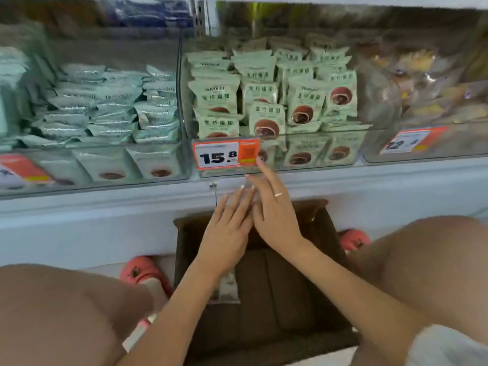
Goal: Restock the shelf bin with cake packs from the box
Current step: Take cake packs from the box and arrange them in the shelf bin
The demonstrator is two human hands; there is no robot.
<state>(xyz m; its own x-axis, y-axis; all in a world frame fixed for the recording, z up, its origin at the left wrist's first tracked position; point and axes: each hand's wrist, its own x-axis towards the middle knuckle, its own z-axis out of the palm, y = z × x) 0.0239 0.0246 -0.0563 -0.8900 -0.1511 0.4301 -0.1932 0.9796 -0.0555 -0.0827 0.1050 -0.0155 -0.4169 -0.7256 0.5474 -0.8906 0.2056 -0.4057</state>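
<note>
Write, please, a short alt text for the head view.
Two open hands, left hand and right hand, hover empty over a brown box on the floor, below a clear shelf bin filled with green cake packs.

Clear plastic, glossy film and matt cardboard in front of you.

Your shelf bin (pixel 327 151) has clear, shiny plastic walls that throw reflections; the cake packs (pixel 266 122) in it wear smooth pale-green film with a soft sheen. The price tag (pixel 225 154) looks like glossy printed card. Below you, the box (pixel 290 299) is dull brown cardboard, matt. The shelf (pixel 105 215) front is smooth and white.
</note>
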